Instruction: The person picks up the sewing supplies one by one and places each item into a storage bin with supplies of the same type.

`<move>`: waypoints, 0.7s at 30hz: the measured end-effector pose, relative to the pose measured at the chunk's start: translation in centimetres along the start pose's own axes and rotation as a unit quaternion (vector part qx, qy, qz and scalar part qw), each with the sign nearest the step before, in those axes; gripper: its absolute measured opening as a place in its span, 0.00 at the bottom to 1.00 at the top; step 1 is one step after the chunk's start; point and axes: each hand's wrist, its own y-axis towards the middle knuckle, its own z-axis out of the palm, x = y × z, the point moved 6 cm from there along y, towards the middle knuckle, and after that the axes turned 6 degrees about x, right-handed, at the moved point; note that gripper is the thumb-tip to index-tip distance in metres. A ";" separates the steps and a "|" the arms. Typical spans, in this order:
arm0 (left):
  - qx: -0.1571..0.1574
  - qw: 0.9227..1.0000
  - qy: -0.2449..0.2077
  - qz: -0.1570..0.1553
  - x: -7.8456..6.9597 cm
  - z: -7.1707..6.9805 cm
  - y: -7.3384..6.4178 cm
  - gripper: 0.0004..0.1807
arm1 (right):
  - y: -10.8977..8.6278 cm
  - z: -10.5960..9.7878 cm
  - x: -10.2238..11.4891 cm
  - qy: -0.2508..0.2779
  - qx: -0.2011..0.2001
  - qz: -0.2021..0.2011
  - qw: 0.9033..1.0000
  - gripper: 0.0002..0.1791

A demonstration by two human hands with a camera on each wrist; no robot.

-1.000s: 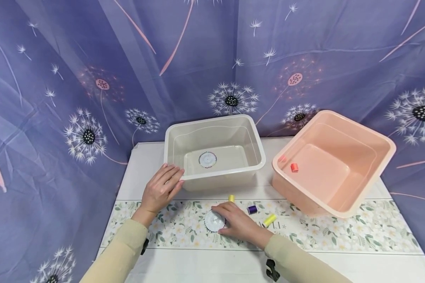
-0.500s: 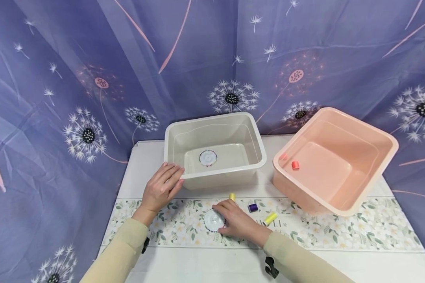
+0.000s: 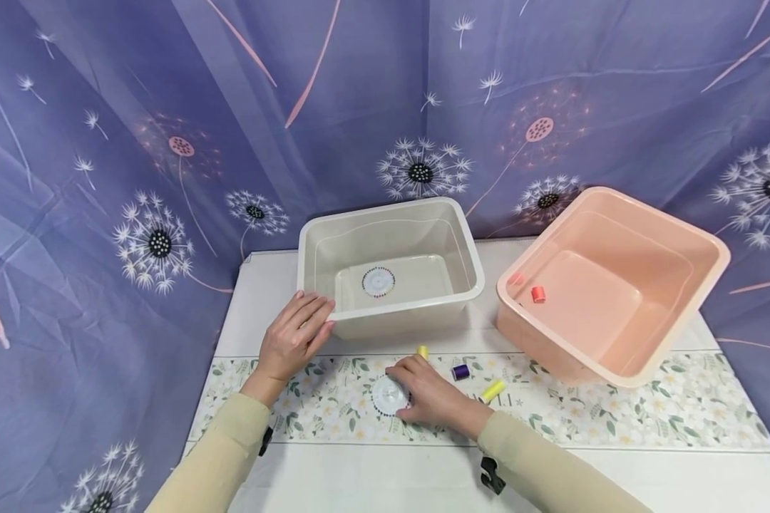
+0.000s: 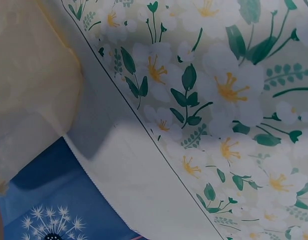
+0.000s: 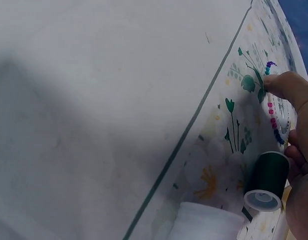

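My left hand holds the front left corner of a grey plastic basin, with its fingers over the rim and the thumb against the outside. Inside that basin lies a round pin wheel edged with coloured pin heads. My right hand grips a second pin wheel, flat on the table cover, between thumb and fingers at its right side. The right wrist view shows the thumb at this wheel's edge. A dark green thread spool lies close under the palm there.
Thread spools lie around my right hand: yellow, purple and another yellow one. A pink basin at the right contains a red spool. A blue dandelion-print curtain hangs behind the flowered table cover.
Both hands keep their holds on the grey basin and the pin wheel. Only the head view has tilted slightly, so the basins appear a little higher.
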 end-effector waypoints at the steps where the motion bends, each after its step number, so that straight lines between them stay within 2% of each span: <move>1: -0.001 1.000 0.000 -0.001 0.0 0.0 0.1 0.24 | 0.0 0.0 0.0 -0.002 -0.001 -0.002 1.000 0.44; 6: -0.001 1.000 0.004 -0.003 -0.1 -0.1 0.3 0.25 | 0.1 0.0 0.0 -0.001 0.000 -0.005 1.000 0.44; 12: 0.007 1.000 0.005 -0.004 0.1 0.0 0.1 0.21 | 0.1 0.0 0.0 0.009 0.005 0.001 1.000 0.49; 21: 0.000 1.000 0.004 0.001 0.0 0.1 0.0 0.21 | 0.5 -0.2 -0.1 0.034 0.002 0.019 0.999 0.50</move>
